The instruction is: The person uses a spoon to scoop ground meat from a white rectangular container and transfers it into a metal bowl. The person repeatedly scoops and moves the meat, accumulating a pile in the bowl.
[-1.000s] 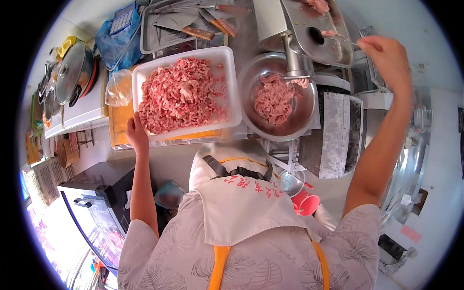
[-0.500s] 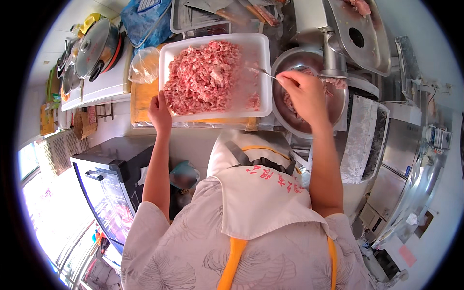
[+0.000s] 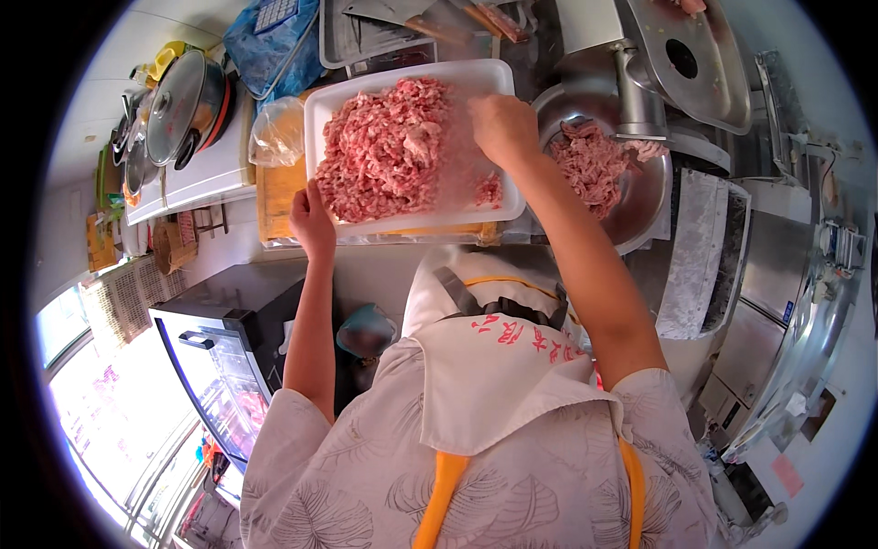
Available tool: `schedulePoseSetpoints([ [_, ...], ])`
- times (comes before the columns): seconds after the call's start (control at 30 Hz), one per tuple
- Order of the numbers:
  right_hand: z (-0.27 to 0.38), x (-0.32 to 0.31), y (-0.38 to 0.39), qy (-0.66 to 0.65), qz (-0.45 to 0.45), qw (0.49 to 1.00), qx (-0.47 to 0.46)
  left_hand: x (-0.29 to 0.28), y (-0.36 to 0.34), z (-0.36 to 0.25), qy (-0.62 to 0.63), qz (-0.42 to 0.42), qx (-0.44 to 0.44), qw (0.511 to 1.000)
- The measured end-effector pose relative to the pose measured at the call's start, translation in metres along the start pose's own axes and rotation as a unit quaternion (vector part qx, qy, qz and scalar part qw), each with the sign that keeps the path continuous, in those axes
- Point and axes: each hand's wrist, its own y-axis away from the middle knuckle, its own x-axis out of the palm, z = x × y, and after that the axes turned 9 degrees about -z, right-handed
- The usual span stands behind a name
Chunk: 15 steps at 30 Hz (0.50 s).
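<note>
A white plastic tray [image 3: 498, 84] heaped with ground meat [image 3: 384, 151] lies in front of me, a small loose clump near its right side. My left hand [image 3: 314, 222] is closed on the tray's near left corner. Over the tray's right part, my right hand [image 3: 506, 133] is closed, knuckles up. The thin metal utensil seen in it earlier is now hidden by the hand. Just right of the tray stands a steel bowl [image 3: 651, 206] holding more ground meat [image 3: 590, 169], below a meat grinder's outlet [image 3: 643, 114], where strands of meat hang.
The grinder's steel feed pan [image 3: 722, 82] is at the far right. Behind the tray lie a metal tray with knives [image 3: 366, 41] and a blue bag [image 3: 270, 46]. A clear plastic bag [image 3: 277, 133] and lidded pan [image 3: 178, 105] sit left. A yellow board [image 3: 279, 197] lies beneath the tray.
My right hand has moved left from the bowl's edge to over the tray's right part, with the utensil now out of sight. My left hand stays on the tray's corner.
</note>
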Motion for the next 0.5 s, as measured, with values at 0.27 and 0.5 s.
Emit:
schedulePoseSetpoints([
  [0.27, -0.007, -0.012, 0.012, 0.023, 0.107, 0.991, -0.076, -0.001, 0.003, -0.008, 0.000, -0.007, -0.006, 1.000],
  [0.5, -0.022, -0.036, 0.030, -0.109, 0.189, 0.973, 0.076, -0.003, 0.004, -0.003, -0.005, -0.002, -0.008, 1.000],
])
